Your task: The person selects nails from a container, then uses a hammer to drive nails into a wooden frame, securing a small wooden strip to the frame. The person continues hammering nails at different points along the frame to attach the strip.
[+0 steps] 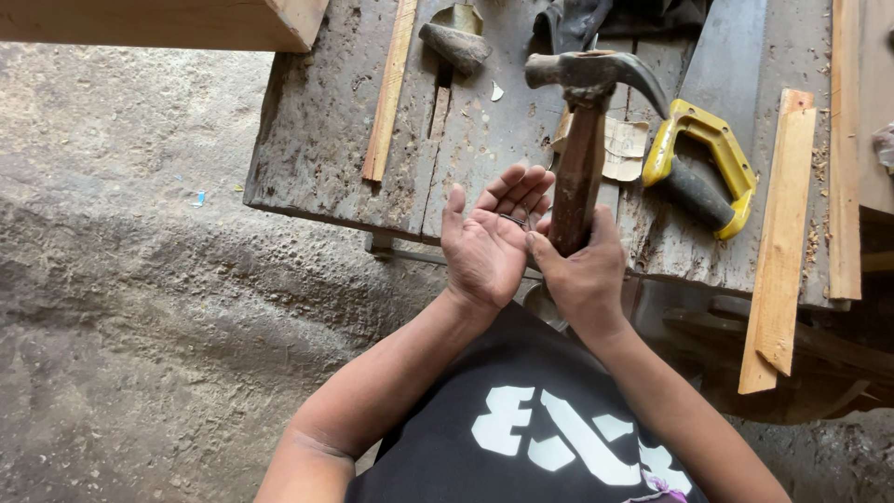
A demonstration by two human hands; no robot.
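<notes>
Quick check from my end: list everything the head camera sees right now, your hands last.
claw hammer: one, brown handle, dark head, upright in right hand
nails: few, dark, thin, on left palm
handsaw: one, yellow handle, on workbench
wood strips: several, pale, on bench
workbench: one, grey, worn
sandpaper scrap: one, tan, behind hammer
left hand: open, palm up
right hand: gripping hammer handle

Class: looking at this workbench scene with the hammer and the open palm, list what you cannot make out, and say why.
- Small dark items in the left hand: too small to identify, head view.
- Hammer handle's lower end: hidden by the right hand.
- Handsaw blade tip: cut off by the top edge.
- Dark cloth: cropped at the top edge.
</notes>
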